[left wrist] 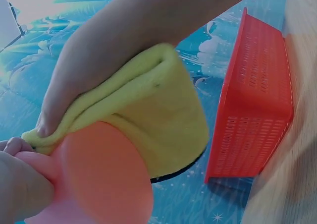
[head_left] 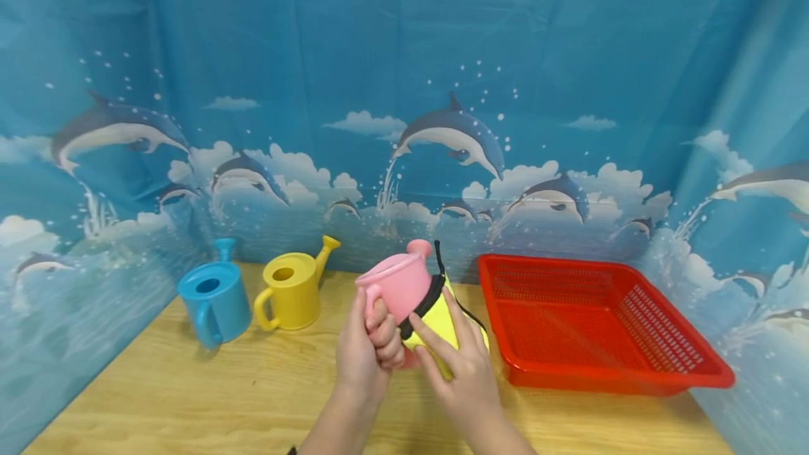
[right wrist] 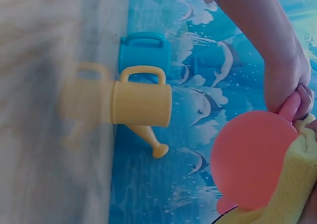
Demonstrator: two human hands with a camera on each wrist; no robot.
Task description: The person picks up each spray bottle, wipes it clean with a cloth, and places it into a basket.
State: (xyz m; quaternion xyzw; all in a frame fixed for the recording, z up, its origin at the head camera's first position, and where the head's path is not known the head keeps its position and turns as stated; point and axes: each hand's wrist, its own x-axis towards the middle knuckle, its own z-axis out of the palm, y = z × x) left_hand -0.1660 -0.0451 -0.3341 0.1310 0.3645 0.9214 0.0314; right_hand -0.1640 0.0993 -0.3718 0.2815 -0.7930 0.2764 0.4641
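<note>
My left hand (head_left: pixel 366 346) grips the handle of a pink watering can (head_left: pixel 398 283), which is held tilted above the table. A yellow cloth (left wrist: pixel 163 120) with black edging lies against the can's outer side and base. Over the cloth, my right hand (head_left: pixel 464 371) presses with its fingers spread and mostly straight. In the left wrist view the cloth is folded, with a loose part hanging beside the can. The right wrist view shows the can's round pink base (right wrist: pixel 255 159) and the cloth's edge next to it.
A yellow watering can (head_left: pixel 297 297) and a blue watering can (head_left: pixel 218 304) stand at the left on the wooden table (head_left: pixel 253 399). A red perforated basket (head_left: pixel 588 328) sits at the right. Behind everything hangs a blue dolphin-print curtain (head_left: pixel 354 55).
</note>
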